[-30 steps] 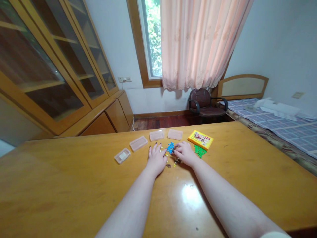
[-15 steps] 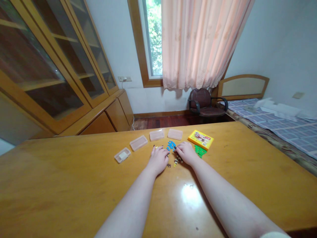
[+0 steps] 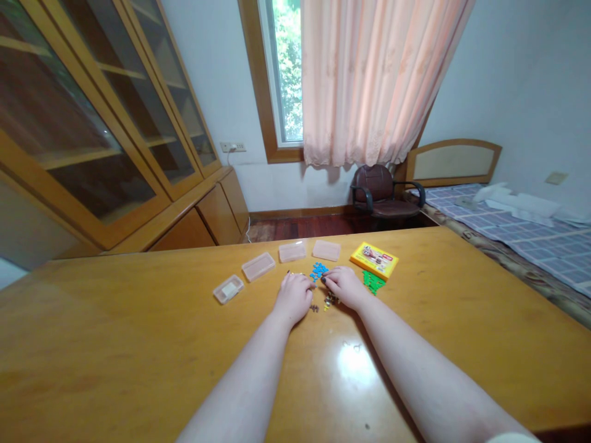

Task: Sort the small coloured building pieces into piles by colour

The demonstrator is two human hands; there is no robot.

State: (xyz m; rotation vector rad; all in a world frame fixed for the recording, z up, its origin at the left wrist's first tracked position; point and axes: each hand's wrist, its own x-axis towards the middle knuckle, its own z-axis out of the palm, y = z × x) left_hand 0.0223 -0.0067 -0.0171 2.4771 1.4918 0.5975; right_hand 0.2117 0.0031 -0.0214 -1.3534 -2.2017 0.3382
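Note:
My left hand (image 3: 294, 296) rests on the table with its fingers apart, partly covering some small yellow pieces (image 3: 298, 274). My right hand (image 3: 346, 287) is close by on the right, its fingers pressed together at the edge of a cluster of small blue pieces (image 3: 318, 271). Whatever those fingertips pinch is too small to make out. Between the hands, small dark-brown pieces (image 3: 314, 308) lie near me, beside a mixed heap of brown and pale pieces (image 3: 329, 299) partly under my right hand. Green pieces (image 3: 373, 282) spread out to the right of it.
Clear plastic cases (image 3: 258, 267) stand in an arc behind the pieces; the leftmost case (image 3: 228, 289) holds something whitish. A yellow picture box (image 3: 375, 259) lies at the back right of the wooden table (image 3: 152, 344). Beyond are a chair (image 3: 381, 194) and a bed (image 3: 517, 215).
My right fingertips have shifted slightly left, closer to the blue pieces. My left fingers have drawn in a little over the yellow pieces. The cases and box are unmoved.

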